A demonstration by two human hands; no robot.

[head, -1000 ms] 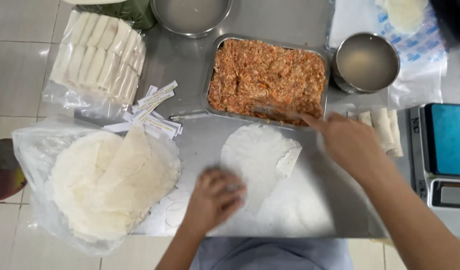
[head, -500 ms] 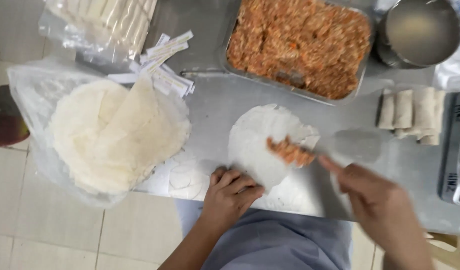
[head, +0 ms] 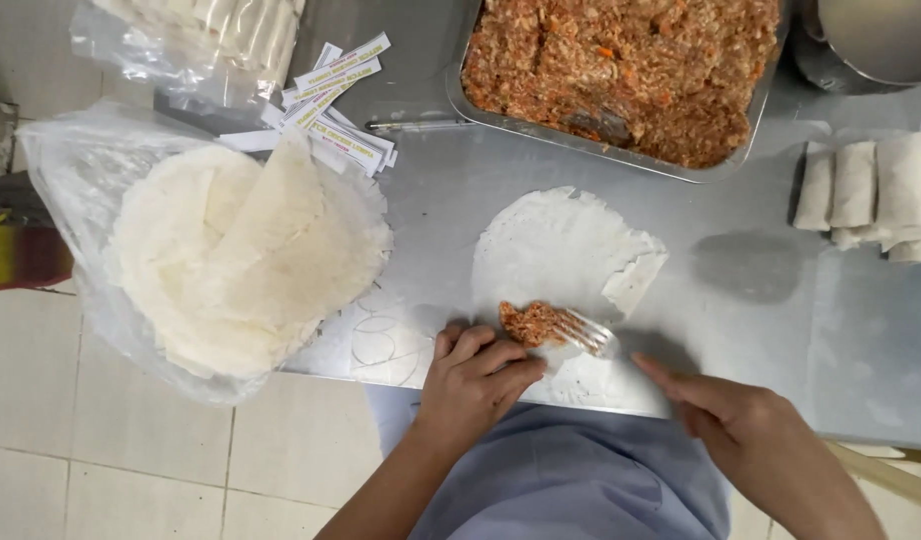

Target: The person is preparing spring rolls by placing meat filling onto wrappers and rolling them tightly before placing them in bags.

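A round white wrapper (head: 566,250) lies flat on the steel table (head: 751,330). A lump of reddish minced filling (head: 529,322) sits on its near edge, against the tines of a fork (head: 589,332). My left hand (head: 476,378) is curled, fingers together, with its fingertips against the lump and the wrapper's near edge. My right hand (head: 746,430) is at the table's front edge and holds the fork by its handle, the tines pointing left.
A metal tray of filling (head: 581,145) with a utensil in it stands behind the wrapper. A stack of wrappers in a plastic bag (head: 231,260) overhangs the table's left end. Paper strips (head: 336,100), finished rolls (head: 866,190), a bag of rolls (head: 201,30) and a metal bowl (head: 881,40) surround them.
My right hand brought the fork with filling from the tray down to the wrapper's near edge. My left hand moved up until its fingertips met the lump.
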